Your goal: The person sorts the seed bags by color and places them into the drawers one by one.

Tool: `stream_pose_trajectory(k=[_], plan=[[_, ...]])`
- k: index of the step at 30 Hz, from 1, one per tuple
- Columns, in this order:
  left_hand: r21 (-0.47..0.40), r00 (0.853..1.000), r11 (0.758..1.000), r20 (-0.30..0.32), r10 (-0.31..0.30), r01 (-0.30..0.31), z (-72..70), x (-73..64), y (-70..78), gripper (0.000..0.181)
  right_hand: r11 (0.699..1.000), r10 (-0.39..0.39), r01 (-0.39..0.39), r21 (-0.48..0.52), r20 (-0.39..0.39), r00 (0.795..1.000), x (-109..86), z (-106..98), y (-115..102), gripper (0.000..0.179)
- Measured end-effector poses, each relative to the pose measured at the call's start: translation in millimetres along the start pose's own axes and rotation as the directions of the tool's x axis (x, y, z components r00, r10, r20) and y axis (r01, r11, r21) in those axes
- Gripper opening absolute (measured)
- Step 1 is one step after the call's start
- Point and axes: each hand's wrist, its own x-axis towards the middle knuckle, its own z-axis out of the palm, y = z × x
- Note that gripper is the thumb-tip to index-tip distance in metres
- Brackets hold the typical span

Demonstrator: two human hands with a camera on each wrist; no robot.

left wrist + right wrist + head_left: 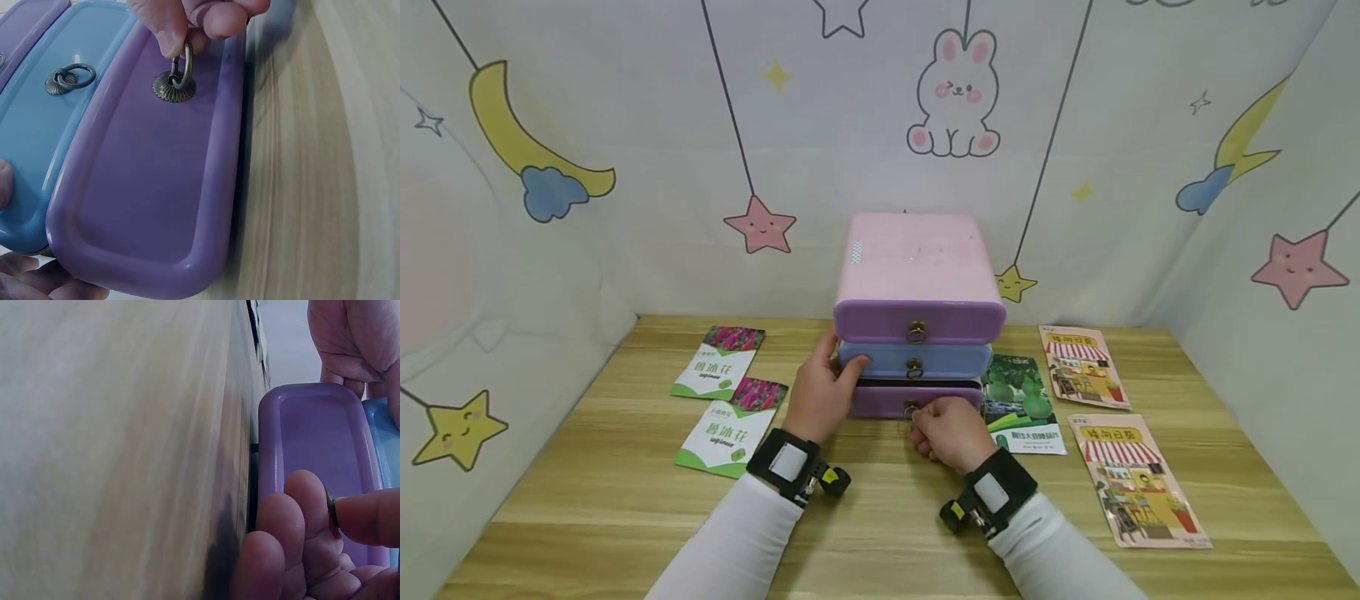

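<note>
Right hand [953,433] pinching the ring [189,65] on the bottom drawer [876,402], left hand [822,390] gripping the cabinet [917,258] at its left

A pink-topped, 3-drawer chest [917,258] stands upright on the table [865,533]. A dark gap shows above its purple bottom drawer [880,403], whose brass-coloured ring [189,65] the right hand [953,433] pinches; the left hand [818,396] holds the chest's left side.

Purple bottom drawer [144,169] (bronze ring [189,66]), blue middle drawer [951,360]
</note>
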Motion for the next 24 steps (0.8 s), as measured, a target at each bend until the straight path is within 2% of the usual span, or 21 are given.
stream_pose_trajectory(k=[9, 24], plan=[[0.005, 1.000, 1.000, -0.002, -0.006, 0.006, -0.2, 0.1, -0.4, 0.053, 1.000, 0.001, -0.001, -0.025, -0.005, 1.000, -5.7, -1, -1, 0.027], [0.006, 0.999, 1.000, 0.025, -0.027, 0.026, -2.6, 1.1, -0.3, 0.053, 1.000, 0.003, -0.003, -0.001, 0.000, 1.000, -15.3, 1, 1, 0.025]])
